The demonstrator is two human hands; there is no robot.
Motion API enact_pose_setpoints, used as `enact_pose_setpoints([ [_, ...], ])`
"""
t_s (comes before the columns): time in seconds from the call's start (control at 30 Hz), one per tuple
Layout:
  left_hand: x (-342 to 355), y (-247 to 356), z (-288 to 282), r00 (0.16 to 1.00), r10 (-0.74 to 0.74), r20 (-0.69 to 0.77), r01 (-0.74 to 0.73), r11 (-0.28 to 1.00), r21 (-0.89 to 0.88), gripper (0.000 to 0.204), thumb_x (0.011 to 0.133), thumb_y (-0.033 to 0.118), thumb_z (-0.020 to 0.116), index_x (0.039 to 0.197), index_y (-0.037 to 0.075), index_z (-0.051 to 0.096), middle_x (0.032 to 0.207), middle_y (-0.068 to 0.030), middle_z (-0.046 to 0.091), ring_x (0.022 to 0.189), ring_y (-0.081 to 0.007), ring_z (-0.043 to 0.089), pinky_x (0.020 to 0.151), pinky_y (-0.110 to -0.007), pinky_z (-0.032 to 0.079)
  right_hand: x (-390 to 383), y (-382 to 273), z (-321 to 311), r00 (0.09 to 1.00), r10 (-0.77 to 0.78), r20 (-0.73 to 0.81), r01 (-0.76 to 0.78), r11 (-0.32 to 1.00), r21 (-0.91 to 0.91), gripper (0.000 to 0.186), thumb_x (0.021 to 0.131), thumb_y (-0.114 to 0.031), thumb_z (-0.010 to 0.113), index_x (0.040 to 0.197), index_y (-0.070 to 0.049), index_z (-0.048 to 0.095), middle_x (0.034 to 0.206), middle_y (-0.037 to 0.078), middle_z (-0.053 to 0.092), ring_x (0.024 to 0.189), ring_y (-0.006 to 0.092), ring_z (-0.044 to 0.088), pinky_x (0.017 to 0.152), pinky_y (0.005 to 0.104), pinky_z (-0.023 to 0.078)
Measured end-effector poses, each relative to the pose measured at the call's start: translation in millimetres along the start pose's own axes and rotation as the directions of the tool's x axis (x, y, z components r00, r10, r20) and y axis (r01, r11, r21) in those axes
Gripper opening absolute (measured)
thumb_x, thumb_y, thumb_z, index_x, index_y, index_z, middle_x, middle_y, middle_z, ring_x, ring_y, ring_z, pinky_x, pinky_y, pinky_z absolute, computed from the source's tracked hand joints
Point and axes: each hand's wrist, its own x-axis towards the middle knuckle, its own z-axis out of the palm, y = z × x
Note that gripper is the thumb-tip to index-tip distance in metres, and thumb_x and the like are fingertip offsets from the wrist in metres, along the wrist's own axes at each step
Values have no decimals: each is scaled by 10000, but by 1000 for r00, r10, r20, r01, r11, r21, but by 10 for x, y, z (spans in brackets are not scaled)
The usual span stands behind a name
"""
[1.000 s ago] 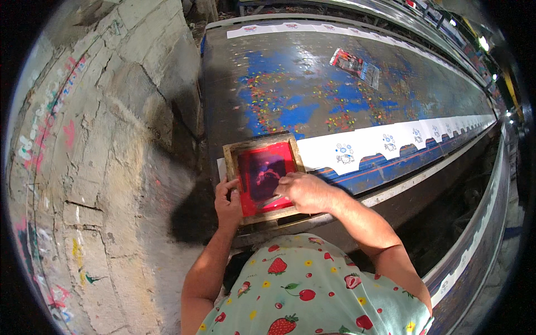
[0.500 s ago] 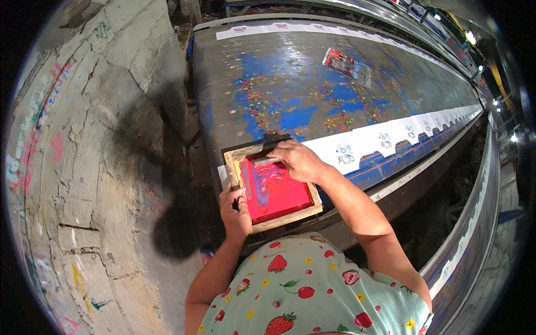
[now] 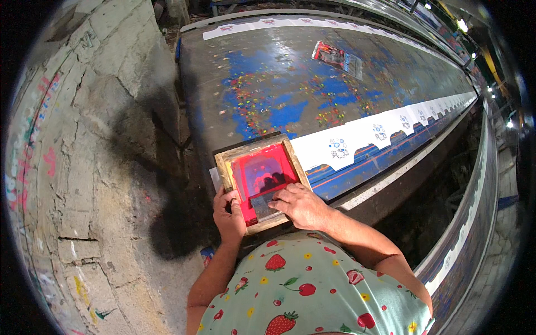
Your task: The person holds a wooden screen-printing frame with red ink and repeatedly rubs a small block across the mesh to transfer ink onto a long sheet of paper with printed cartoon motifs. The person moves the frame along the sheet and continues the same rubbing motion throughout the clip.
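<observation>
Since half a second ago, the squeegee [image 3: 260,206] has gone from the 12 o'clock end of the wooden screen-printing frame [image 3: 296,163] to its 6 o'clock end, and the right hand [image 3: 298,205] with it. In the head view, that hand's fingers are closed on the squeegee, its palm hiding part of it. The left hand [image 3: 228,216] is clamped on the frame's rail at about 8 o'clock, steadying it. The frame lies on the near-left end of the long printing table [image 3: 204,97]; its red-inked mesh [image 3: 268,170] shows a purplish middle. From the frame's 2 o'clock side runs a row of white printed pieces [image 3: 314,146], and a clear-and-red plastic packet [image 3: 337,59] lies toward 1 o'clock.

The step in hand looks like a squeegee pull at or near its end. The next move seems to call for checking coverage, then lifting the frame straight up without smearing.
</observation>
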Motion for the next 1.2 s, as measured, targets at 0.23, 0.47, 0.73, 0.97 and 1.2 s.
enact_pose_setpoints([
  [0.23,-81,226,-26,1000,28,3,-27,954,299,412,845,-35,752,1246,43,801,1549,-284,663,1553,-410,569,1273,-482,443,-260,-113,-27,997,28,68,-35,994,101,420,931,-135,791,1349,-88,802,1381,101,713,1293,331,636,1120,494,516],
  [0.47,-29,464,14,1000,3,-8,-1,961,278,384,801,-51,733,1165,34,821,1618,-311,624,1553,-413,574,1289,-473,427,-672,90,-64,938,249,-241,-157,925,347,441,957,-223,876,1354,-61,773,1487,179,668,1422,406,597,1210,535,483],
  [0.73,-187,690,918,990,141,-5,-135,960,246,339,799,-96,696,1112,13,769,1629,-320,605,1584,-431,538,1314,-478,393,-1361,705,-165,767,586,-263,-225,629,744,407,974,-42,830,1374,-26,752,1437,176,720,1340,356,673,1170,468,523],
  [0.97,-285,702,2132,988,152,21,-152,959,239,319,794,-105,702,1078,12,785,1665,-360,564,1605,-460,512,1334,-495,365,-2076,1562,-573,766,560,-315,-271,726,632,448,934,-60,853,1373,-34,763,1452,165,727,1394,365,641,1217,490,475],
  [1.2,-350,564,2771,999,-16,-35,16,1000,12,401,769,-195,645,1074,20,792,1668,-298,578,1582,-377,552,1298,-449,433,-2510,2108,-780,819,443,-364,-170,794,583,467,939,-79,865,1392,-70,752,1480,159,697,1410,366,613,1205,500,493],
])
